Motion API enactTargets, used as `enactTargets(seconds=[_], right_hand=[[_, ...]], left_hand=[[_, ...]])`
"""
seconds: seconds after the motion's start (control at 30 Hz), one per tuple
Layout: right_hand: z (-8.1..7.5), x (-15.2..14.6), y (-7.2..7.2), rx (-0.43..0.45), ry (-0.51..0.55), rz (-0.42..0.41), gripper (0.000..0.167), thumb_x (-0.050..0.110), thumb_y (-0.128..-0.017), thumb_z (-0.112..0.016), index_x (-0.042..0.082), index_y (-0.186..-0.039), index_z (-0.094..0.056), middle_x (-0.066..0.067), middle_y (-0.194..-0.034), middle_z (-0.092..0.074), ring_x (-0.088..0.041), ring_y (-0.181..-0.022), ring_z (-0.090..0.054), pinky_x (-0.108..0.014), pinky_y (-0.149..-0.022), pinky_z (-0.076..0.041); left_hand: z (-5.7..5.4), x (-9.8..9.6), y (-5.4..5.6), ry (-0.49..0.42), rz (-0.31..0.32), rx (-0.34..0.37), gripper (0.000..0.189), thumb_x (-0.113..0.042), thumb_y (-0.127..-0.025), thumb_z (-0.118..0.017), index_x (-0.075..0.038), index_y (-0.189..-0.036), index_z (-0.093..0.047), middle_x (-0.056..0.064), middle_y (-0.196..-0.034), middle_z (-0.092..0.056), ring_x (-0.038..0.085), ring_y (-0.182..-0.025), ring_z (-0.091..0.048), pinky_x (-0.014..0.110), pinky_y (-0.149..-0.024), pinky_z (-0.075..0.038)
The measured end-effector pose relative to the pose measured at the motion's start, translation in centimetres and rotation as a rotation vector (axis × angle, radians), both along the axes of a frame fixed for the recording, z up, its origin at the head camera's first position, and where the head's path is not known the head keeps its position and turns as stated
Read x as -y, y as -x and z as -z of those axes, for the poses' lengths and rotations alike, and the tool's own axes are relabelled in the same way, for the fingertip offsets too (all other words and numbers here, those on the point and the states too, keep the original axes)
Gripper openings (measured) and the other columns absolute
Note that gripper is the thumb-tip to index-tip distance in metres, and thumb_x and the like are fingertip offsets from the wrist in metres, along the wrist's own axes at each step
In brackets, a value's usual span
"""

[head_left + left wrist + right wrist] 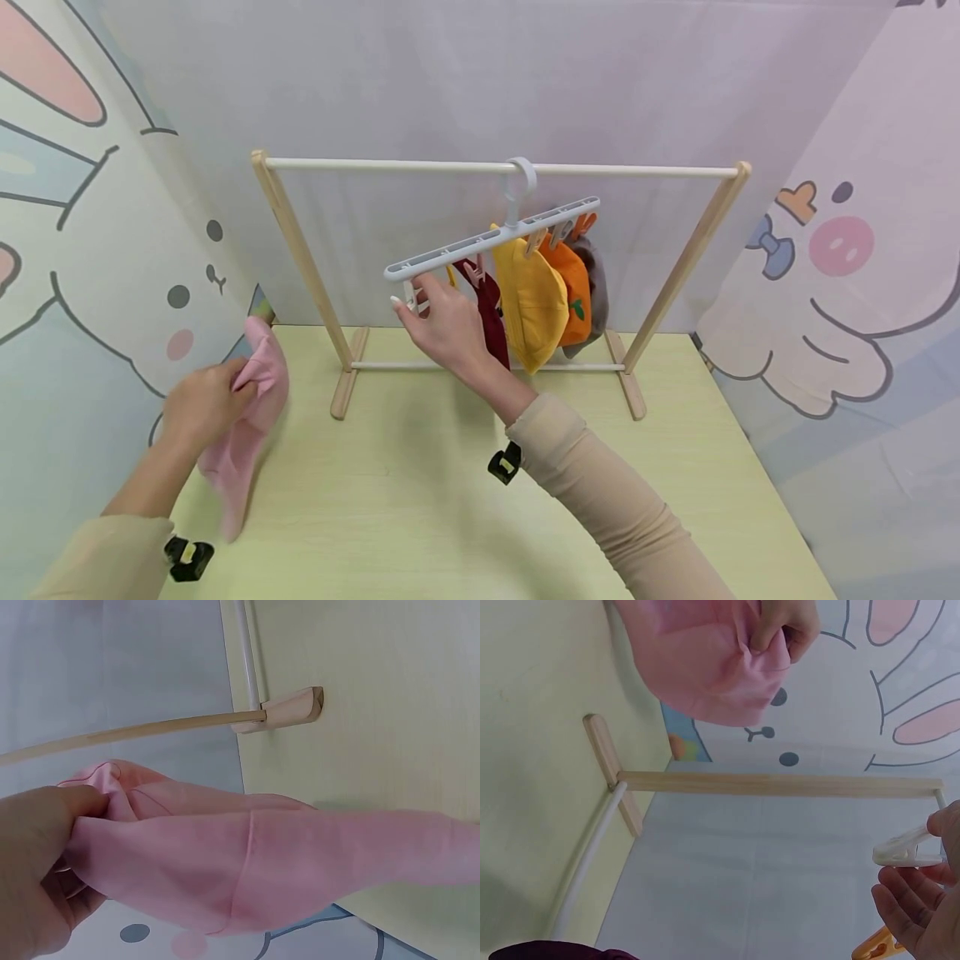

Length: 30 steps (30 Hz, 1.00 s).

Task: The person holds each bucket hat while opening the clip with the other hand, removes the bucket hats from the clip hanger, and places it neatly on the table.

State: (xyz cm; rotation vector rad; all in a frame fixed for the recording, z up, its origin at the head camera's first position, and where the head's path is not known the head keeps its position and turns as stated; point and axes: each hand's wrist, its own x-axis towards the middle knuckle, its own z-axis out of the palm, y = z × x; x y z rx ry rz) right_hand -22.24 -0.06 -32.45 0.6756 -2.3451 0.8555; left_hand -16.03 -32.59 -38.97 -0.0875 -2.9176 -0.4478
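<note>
On the left side, my left hand (202, 404) grips a pink fabric hat (292, 855) by its bunched upper part, and the rest hangs down close over the table. My right hand (450, 329) is at the low left end of a pale grey clip hanger (457, 248), pinching a white clip (901, 849) between thumb and fingers. The hanger tilts, its right end higher. From its clips hang a maroon hat (491, 312), a yellow hat (534, 304), an orange hat (576, 292) and a grey hat (598, 287), the last partly hidden.
The hanger's hook goes over the white top rod (390, 167) of a wooden-legged rack standing on the pale yellow table (360, 500). An orange-yellow clip (877, 945) is just beside the right hand's fingers. Cartoon-printed walls (862, 292) close in both sides.
</note>
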Motion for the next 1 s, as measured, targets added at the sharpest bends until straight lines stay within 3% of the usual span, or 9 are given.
enactTargets(seconds=[0.27,0.57,0.8,1.0], right_hand=[[-0.1,0.0,0.0,0.012,0.004,0.003,0.025,0.034,-0.085,-0.063,0.013,-0.097,-0.057,0.001,-0.085,-0.066,-0.006,-0.07,-0.066,-0.02,-0.061,-0.049],[-0.1,-0.1,0.1,0.006,0.002,0.001,0.026,0.033,-0.085,-0.063,0.011,-0.098,-0.057,0.001,-0.084,-0.066,-0.008,-0.07,-0.066,-0.021,-0.06,-0.049],[-0.1,0.1,0.1,0.011,0.015,-0.009,0.026,0.033,-0.086,-0.063,0.011,-0.098,-0.057,0.0,-0.085,-0.066,-0.01,-0.07,-0.067,-0.021,-0.06,-0.05],[0.0,0.2,0.2,0.005,0.019,-0.013,0.027,0.032,-0.085,-0.064,0.009,-0.098,-0.058,-0.001,-0.085,-0.067,-0.011,-0.07,-0.067,-0.021,-0.061,-0.05]], left_hand=[[0.4,0.5,0.8,0.066,0.004,0.036,0.012,-0.019,-0.085,-0.059,-0.011,-0.08,-0.052,0.014,-0.069,-0.056,0.029,-0.057,-0.047,0.038,-0.043,-0.031],[2.5,0.1,1.6,0.132,0.035,0.034,0.012,-0.019,-0.083,-0.06,-0.01,-0.085,-0.053,0.016,-0.074,-0.058,0.035,-0.059,-0.053,0.042,-0.045,-0.035],[3.9,-1.0,2.1,0.138,0.022,0.074,0.011,-0.018,-0.087,-0.058,-0.008,-0.093,-0.056,0.019,-0.078,-0.058,0.035,-0.06,-0.052,0.042,-0.045,-0.036],[5.4,-1.8,2.3,0.165,0.0,0.066,0.014,-0.018,-0.088,-0.058,-0.006,-0.096,-0.056,0.02,-0.078,-0.059,0.036,-0.058,-0.053,0.046,-0.044,-0.037]])
